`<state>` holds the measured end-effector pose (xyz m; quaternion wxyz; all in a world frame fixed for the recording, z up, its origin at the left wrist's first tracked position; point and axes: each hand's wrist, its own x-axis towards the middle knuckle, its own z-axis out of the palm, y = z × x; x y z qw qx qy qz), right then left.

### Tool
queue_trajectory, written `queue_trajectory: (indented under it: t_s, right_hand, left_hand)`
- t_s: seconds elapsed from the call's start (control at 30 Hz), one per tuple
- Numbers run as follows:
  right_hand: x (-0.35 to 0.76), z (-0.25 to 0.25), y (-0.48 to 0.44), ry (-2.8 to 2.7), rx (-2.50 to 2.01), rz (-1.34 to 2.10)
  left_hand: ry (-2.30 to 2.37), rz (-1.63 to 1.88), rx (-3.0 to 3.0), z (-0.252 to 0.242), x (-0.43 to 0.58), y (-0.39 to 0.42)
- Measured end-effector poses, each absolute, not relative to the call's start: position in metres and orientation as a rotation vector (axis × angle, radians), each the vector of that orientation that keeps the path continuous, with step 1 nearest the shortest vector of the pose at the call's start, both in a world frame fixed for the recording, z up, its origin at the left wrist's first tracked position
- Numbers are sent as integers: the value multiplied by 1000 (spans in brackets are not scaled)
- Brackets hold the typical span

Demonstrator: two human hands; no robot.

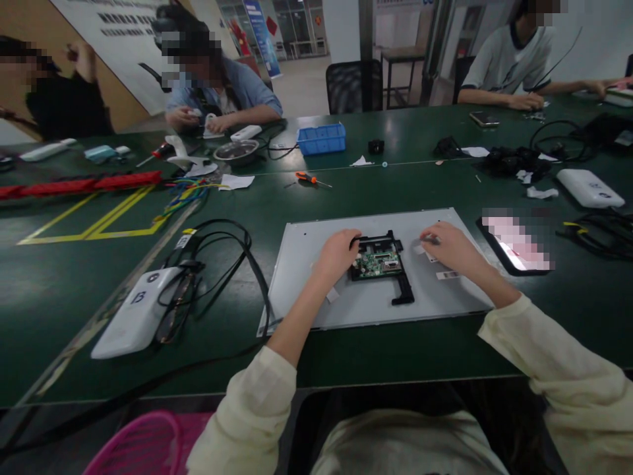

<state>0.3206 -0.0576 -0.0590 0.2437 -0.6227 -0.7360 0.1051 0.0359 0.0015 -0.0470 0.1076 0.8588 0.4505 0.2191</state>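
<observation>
A flat grey panel (301,264) lies on the green table in front of me. On it sits a black plastic frame (403,287) with a green circuit board (378,264) in its middle. My left hand (340,254) grips the frame's upper left edge, its fingers closed there. To the right of the frame, above the panel, my right hand (448,244) is closed in a pinch; a small dark thing shows at its fingertips, too small to name. White labels (448,275) are stuck on the panel near this hand.
A phone (514,247) lies right of the panel. On the left are a white power bank (136,313) and black cables (247,244). Farther off lie an orange screwdriver (309,178), a blue basket (321,140) and a metal bowl (237,152). Three people sit across the table.
</observation>
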Motion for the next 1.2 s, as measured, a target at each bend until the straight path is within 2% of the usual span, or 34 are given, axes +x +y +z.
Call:
queue_trajectory:
  t_s: [0.5,0.73,1.03,1.2]
  right_hand:
    - [304,-65,-64,-2124,-1709,101]
    - [302,-61,-67,-2171,-1716,55]
    - [301,-61,-69,-2195,-1725,42]
    - [301,-59,-70,-2199,-1742,35]
  left_hand:
    - [1493,721,2441,-48,42,9]
    - [1501,865,2429,-44,41,8]
    - [1450,761,2412,-43,38,10]
    - [1430,804,2362,-26,30,10]
